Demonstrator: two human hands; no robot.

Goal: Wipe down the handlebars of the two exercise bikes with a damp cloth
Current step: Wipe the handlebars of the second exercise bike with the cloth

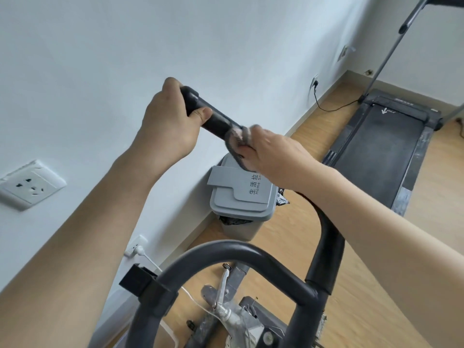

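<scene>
Your left hand (170, 121) is closed tight around the far tip of the handlebar grip (216, 119), fingers wrapped over the top, thumb pressed along the near side, steadying it. Your right hand (276, 151) sits just below that on the same grip, fingers curled shut around the grey cloth (237, 144), which is bunched and pressed against the bar. Cloth touches the grip roughly at its lower end, where the foam runs down toward the bend.

Step in hand: wiping this raised grip, judged mid-stroke. The curved front loop (226, 249) of the same handlebar, nearer you than the grip, has no cloth on it.

Next move likely calls for sliding the cloth up the grip toward your left hand, then shifting that hand off so the tip gets wiped too. Keep pressure even; the cloth is wadded and could slip.

Grey bin (241, 197) stands beneath the grip, against the wall. Treadmill (381, 151) lies well beyond the grip. Second bike not in view.
</scene>
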